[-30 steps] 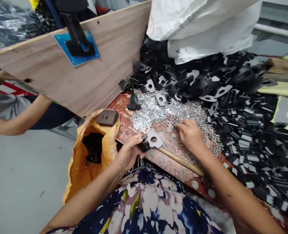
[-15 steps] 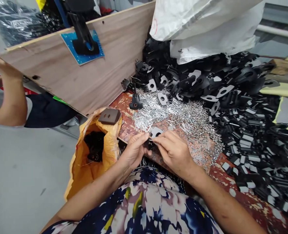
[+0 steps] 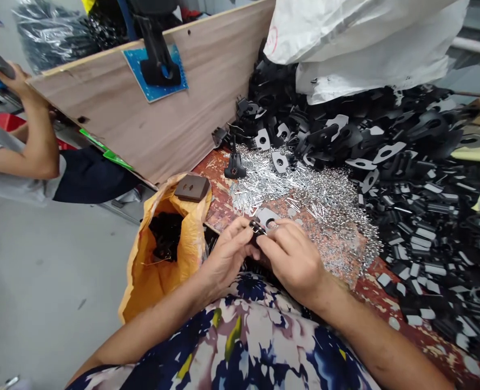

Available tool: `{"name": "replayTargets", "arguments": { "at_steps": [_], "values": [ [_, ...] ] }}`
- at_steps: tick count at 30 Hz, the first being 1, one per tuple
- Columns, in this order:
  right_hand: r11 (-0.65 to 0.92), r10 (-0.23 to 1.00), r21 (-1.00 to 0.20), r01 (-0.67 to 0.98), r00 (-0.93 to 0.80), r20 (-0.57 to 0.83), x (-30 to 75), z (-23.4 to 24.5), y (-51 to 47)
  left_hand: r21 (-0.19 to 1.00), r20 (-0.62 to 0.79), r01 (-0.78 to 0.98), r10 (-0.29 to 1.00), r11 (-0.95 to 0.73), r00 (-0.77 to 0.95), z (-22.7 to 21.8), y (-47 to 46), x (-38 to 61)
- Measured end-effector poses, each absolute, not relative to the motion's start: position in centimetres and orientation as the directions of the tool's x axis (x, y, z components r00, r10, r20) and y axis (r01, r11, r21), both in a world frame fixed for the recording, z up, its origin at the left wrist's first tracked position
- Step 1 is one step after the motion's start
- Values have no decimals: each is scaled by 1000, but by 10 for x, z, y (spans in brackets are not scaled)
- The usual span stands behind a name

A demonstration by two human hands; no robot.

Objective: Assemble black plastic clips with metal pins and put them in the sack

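Both of my hands meet at the near edge of the worn red table (image 3: pixel 389 292). My left hand (image 3: pixel 227 254) is closed around a small black clip part with a flat holed plate (image 3: pixel 267 219). My right hand (image 3: pixel 294 260) pinches at the same part from the right; whether a pin is between its fingers I cannot make out. A spread of small silver pins (image 3: pixel 324 200) lies just beyond my hands. Behind the pins is a big heap of black clip parts (image 3: pixel 386 141).
An orange bag (image 3: pixel 162 254) holding black parts hangs at the table's left edge, a brown block (image 3: pixel 191 187) on its rim. A plywood board (image 3: pixel 150 114) stands behind, a white sack (image 3: pixel 357 43) on the heap. Another person (image 3: pixel 28 157) sits at left.
My right hand left the pin pile and came to the part in my left hand. The other person's arm rose at left. The view shifted slightly.
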State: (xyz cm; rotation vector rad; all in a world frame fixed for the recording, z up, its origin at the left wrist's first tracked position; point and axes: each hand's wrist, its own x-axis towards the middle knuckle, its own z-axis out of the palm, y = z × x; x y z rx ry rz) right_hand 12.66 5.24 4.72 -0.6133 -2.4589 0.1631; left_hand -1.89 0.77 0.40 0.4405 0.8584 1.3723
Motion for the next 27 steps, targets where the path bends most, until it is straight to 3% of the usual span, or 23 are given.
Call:
{"name": "replayTargets", "arguments": {
  "at_steps": [2, 5, 8, 10, 12, 14, 17, 19, 23, 25, 27],
  "values": [
    [885, 465, -287, 366, -705, 536, 129, 45, 47, 819, -211, -558, 975, 135, -74, 3, -5, -29],
    [850, 521, -352, 392, -718, 462, 142, 34, 42, 973, -141, -211, 958, 88, -250, 0, -26, -51],
    [729, 684, -239, 641, -669, 292, 175, 17, 43, 982, -147, 74, 948, 174, -281, -2, -39, -76],
    [645, 755, -60, 762, -623, 207, 200, 5, 45, 969, -180, 121, 953, 214, -244, -8, -41, -84],
    [626, 771, 27, 779, -624, 127, 218, -7, 44, 971, -191, 98, 955, 217, -225, -18, -37, -81],
    [618, 785, -4, 786, -617, 47, 227, -15, 41, 974, -181, 98, 958, 206, -224, -32, -29, -71],
    [559, 822, -140, 818, -568, -35, 232, -14, 33, 969, -141, 165, 961, 182, -237, -52, -18, -57],
    [570, 812, -227, 790, -583, 9, 234, -5, 29, 965, -120, 197, 961, 172, -248, -61, -15, -54],
    [677, 736, -316, 664, -599, 317, 236, 18, 20, 962, -100, 217, 953, 166, -284, -68, -15, -55],
    [711, 699, -317, 627, -580, 419, 233, 20, 15, 961, -92, 224, 949, 164, -301, -69, -15, -55],
    [737, 669, -258, 625, -620, 409, 228, 13, 12, 959, -79, 235, 947, 157, -311, -69, -15, -54]
  ]
}}
